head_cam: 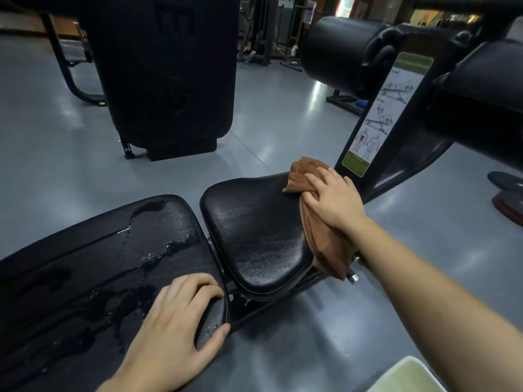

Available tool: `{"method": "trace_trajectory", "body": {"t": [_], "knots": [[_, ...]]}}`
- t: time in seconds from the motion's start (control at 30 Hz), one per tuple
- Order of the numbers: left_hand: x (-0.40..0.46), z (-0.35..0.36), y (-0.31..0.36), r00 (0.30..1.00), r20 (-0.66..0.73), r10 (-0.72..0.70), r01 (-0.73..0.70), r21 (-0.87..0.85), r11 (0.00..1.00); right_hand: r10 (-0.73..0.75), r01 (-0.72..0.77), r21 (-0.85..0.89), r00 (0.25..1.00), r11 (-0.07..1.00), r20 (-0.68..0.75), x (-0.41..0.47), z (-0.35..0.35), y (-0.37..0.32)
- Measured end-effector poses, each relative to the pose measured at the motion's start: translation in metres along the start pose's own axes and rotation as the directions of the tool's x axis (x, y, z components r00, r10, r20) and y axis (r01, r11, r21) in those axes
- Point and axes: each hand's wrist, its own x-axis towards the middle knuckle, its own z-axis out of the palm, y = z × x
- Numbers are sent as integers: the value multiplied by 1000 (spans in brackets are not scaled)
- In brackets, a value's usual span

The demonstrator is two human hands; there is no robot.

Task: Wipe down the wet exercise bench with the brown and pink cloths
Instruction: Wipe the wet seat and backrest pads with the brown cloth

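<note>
A black exercise bench fills the lower left. Its long back pad (93, 267) carries puddles and drops of water. The smaller seat pad (254, 236) to its right looks streaked but mostly wiped. My right hand (334, 200) presses a brown cloth (322, 239) on the seat pad's far right edge, fingers spread over it; the cloth hangs down the pad's side. My left hand (175, 321) grips the near corner of the back pad, fingers on top and thumb round the rim. No pink cloth is in view.
The bench's upright post with an instruction sticker (379, 114) and black roller pads (342, 55) rise at the right. Another black padded machine (167, 72) stands on the grey floor behind. A weight plate (509, 199) lies at far right.
</note>
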Motion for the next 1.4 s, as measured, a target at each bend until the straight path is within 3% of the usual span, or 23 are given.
{"method": "trace_trajectory", "body": {"t": [0.17, 0.3, 0.67, 1.13, 1.4], "knots": [[0, 0, 1, 1000, -2, 5, -5, -11, 1000, 94, -95, 4, 989, 995, 116, 28, -10, 0], [1, -2, 3, 1000, 5, 6, -6, -21, 1000, 70, -63, -44, 983, 997, 168, 40, -13, -11], [1, -2, 3, 1000, -4, 7, -7, -20, 1000, -244, 241, 39, 960, 970, 137, 26, -3, -92], [-2, -9, 6, 990, -61, 124, -122, 30, 992, -364, 329, 316, 930, 890, 56, -9, 7, -214], [-28, -16, 4, 969, 57, 240, -244, 57, 968, -521, 476, 259, 840, 840, 148, -32, 13, -264]]}}
